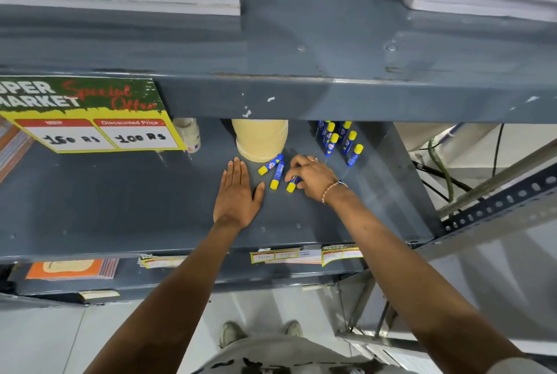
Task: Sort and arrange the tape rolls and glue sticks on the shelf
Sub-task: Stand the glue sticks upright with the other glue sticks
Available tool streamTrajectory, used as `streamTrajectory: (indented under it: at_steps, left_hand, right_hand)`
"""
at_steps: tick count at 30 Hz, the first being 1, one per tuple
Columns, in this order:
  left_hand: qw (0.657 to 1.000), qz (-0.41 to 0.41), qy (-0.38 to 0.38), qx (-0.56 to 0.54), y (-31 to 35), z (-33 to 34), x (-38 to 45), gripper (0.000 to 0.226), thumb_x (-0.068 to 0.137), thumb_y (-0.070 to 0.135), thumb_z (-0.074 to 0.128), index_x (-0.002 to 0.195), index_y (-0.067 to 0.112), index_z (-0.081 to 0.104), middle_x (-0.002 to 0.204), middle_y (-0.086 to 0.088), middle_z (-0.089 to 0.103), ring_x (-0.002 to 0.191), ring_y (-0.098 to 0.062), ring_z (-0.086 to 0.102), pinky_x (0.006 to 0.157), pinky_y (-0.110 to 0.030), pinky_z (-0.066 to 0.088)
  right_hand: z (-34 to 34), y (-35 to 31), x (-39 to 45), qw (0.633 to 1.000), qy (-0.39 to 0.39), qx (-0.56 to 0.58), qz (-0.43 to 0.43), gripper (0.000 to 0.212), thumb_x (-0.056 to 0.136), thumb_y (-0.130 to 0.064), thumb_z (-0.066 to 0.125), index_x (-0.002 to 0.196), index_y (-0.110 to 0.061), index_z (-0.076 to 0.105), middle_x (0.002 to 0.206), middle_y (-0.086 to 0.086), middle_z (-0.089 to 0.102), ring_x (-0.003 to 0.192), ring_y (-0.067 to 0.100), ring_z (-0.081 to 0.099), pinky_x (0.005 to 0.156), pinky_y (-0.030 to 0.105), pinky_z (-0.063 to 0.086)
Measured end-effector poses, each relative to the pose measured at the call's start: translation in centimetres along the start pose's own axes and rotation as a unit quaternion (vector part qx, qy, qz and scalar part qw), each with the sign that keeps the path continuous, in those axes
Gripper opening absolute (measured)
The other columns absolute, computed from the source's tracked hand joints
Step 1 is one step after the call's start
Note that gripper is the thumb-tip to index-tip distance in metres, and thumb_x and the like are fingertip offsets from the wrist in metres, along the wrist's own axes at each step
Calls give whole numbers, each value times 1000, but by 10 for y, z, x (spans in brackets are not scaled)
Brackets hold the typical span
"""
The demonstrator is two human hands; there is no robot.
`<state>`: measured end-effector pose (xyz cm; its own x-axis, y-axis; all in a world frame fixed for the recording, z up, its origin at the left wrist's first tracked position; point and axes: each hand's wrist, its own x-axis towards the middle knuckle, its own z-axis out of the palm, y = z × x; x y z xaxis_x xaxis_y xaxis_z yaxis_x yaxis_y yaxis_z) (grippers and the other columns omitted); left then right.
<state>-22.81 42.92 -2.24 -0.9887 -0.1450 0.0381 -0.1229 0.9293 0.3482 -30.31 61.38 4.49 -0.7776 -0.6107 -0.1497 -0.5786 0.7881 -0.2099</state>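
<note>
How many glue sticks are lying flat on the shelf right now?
3: two loose ones lie beside the tan tape stack, and one is under the right hand. More could be hidden beneath that hand.

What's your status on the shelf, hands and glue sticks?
Left hand flat on shelf, empty. Right hand closing on a fallen glue stick; two more lying beside it. Standing glue sticks back right. Tape stack close behind.

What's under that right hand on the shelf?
A glue stick lies under the right hand; its yellow cap and a bit of blue body poke out. The fingers cover the rest, so anything more beneath is hidden.
</note>
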Motion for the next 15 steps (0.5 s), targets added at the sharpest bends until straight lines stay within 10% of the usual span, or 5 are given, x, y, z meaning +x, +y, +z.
streamTrajectory:
  at_steps: [5,10,15]
  left_hand:
    - [1000,1,-4,-1,-1,-1,0,72,98,48,25,148,0,5,159,-15,3,148,-25,-1,120,-33,-1]
    - [1000,3,-6,-5,-1,-1,0,72,98,48,25,148,0,4,159,-15,3,148,-25,-2,120,-33,-1]
    - [1000,3,-6,0,-2,0,0,72,98,49,24,148,1,5,159,-15,3,148,-25,-1,120,-33,-1]
  right_hand:
    - [8,7,-7,988,91,95,85,21,83,-4,66,101,-14,67,109,8,59,100,27,56,82,38,52]
    - [24,12,-23,839,354,307,276,13,88,-11,64,91,2,61,84,22,68,77,37,65,68,28,44]
    - [32,20,-28,816,366,282,347,23,86,-28,67,93,-7,66,85,16,74,85,37,64,70,35,50]
